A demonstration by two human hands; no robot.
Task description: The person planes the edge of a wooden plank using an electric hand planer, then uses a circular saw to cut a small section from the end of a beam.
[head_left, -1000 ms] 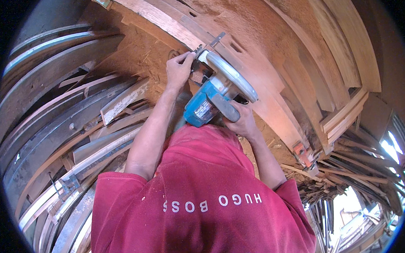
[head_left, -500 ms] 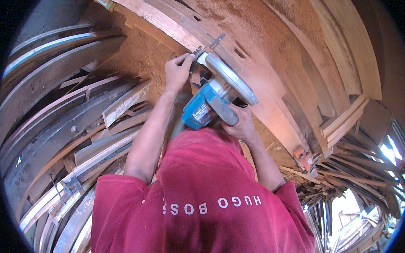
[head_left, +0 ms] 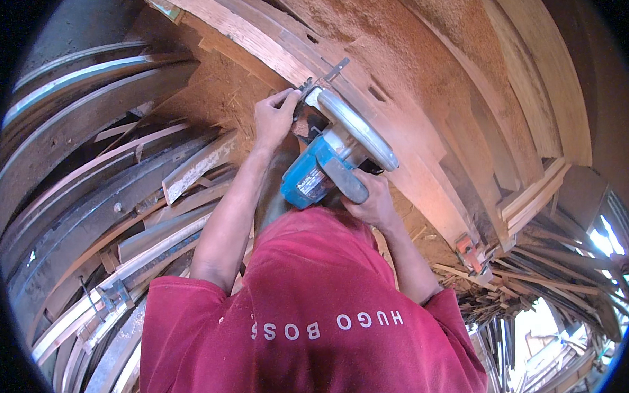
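Observation:
A blue circular saw (head_left: 306,183) with a silver blade guard (head_left: 357,129) rests on a long, dusty wooden board (head_left: 425,182). My right hand (head_left: 374,200) is wrapped round the saw's dark rear handle. At the saw's front, my left hand (head_left: 275,120) is closed, with thumb and fingers pinched at the edge of the metal base. A thin metal guide bar (head_left: 336,70) sticks out ahead of the saw, over the board. The blade itself is hidden under the guard and base.
An orange clamp (head_left: 470,255) grips the near right end of the board. Sawdust (head_left: 420,47) covers the far boards. Stacked long planks (head_left: 85,163) and metal bars fill the left side. Loose offcuts (head_left: 545,264) are heaped at the right.
The view has shifted slightly, and the saw and both hands appear a little lower in it. Both hands keep the same hold on the saw.

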